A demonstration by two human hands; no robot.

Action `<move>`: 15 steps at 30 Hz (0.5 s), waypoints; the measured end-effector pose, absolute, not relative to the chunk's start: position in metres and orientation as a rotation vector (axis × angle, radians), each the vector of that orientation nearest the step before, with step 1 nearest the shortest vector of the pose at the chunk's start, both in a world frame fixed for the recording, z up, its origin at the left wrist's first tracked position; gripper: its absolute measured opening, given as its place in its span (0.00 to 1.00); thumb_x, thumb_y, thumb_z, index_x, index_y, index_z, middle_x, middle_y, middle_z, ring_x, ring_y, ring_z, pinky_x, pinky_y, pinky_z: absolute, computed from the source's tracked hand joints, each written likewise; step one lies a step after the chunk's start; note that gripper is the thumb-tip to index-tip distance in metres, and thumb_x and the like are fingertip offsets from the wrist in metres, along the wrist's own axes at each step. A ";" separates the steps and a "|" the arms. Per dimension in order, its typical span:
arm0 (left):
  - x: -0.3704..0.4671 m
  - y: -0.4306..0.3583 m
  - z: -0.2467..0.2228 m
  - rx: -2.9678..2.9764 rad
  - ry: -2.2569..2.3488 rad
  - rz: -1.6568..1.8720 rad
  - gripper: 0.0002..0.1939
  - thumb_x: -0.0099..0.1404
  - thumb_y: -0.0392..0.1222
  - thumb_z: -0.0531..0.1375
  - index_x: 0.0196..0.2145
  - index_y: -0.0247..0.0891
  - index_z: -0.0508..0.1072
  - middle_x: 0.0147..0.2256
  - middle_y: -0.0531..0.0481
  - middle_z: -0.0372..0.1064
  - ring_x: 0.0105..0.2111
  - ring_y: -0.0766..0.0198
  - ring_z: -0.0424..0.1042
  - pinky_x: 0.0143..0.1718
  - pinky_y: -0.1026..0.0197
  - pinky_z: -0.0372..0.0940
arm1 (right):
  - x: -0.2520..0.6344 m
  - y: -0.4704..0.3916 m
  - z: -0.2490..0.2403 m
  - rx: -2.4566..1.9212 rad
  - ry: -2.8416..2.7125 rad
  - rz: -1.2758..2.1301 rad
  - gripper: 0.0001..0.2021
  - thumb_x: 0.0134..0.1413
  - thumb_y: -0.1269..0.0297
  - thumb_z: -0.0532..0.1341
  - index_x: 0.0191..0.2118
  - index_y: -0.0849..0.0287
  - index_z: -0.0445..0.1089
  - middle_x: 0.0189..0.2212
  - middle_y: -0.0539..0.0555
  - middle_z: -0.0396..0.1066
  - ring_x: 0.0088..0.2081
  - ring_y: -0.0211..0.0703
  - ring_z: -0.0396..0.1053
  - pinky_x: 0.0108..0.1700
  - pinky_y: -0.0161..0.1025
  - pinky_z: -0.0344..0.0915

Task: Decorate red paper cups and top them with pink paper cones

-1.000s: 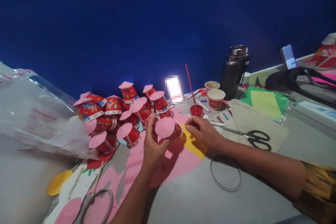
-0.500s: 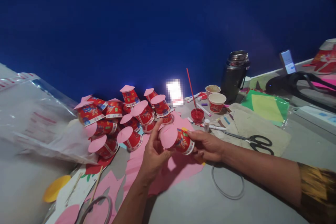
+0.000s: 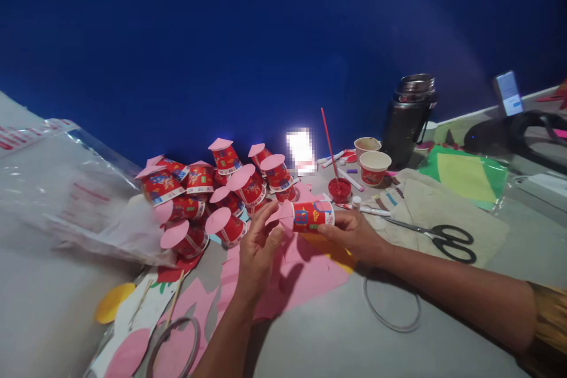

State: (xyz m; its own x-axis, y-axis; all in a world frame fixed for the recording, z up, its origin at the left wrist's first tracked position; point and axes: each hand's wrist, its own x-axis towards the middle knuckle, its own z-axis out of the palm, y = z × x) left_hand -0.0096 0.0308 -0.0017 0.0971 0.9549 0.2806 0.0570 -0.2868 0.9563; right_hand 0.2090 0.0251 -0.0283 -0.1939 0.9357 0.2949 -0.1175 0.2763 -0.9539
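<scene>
A red printed paper cup (image 3: 310, 216) lies sideways between my hands, its rim pointing right. At its base end sits a pink paper disc (image 3: 284, 215). My right hand (image 3: 354, 235) grips the cup near the rim, thumb in front. The fingers and thumb of my left hand (image 3: 262, 242) are around the pink disc, pinching its edge. Below them is a pink paper sheet (image 3: 292, 283), with an orange piece (image 3: 330, 251) partly on it. Beyond my left hand, several similar cups with pink discs (image 3: 225, 225) are heaped upside down.
To the right lie black-handled scissors (image 3: 452, 242) on a beige cloth (image 3: 482, 236). Behind are a red paint pot (image 3: 339, 190) with a stick, a white-rimmed cup (image 3: 374, 166) and a black flask (image 3: 410, 121). A plastic bag (image 3: 84, 201) stands left; a grey ring (image 3: 392, 328) lies in front.
The held cup has turned so its side faces me and its disc now points left. My left fingers have shifted onto the disc's edge. The view has swung slightly left.
</scene>
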 end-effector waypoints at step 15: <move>0.011 0.021 0.002 1.416 1.062 1.216 0.31 0.61 0.48 0.70 0.61 0.45 0.73 0.62 0.43 0.71 0.64 0.47 0.67 0.61 0.52 0.67 | 0.202 0.014 -0.028 -0.809 -1.706 0.750 0.10 0.64 0.62 0.60 0.34 0.60 0.76 0.31 0.52 0.75 0.32 0.41 0.69 0.37 0.38 0.65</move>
State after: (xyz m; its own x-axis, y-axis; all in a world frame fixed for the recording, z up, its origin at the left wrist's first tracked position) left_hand 0.0106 0.0207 0.0023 0.1269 0.9786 0.1620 0.0288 -0.1669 0.9855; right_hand 0.2024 0.0144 -0.0280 -0.2154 0.8137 0.5399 0.1521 0.5741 -0.8045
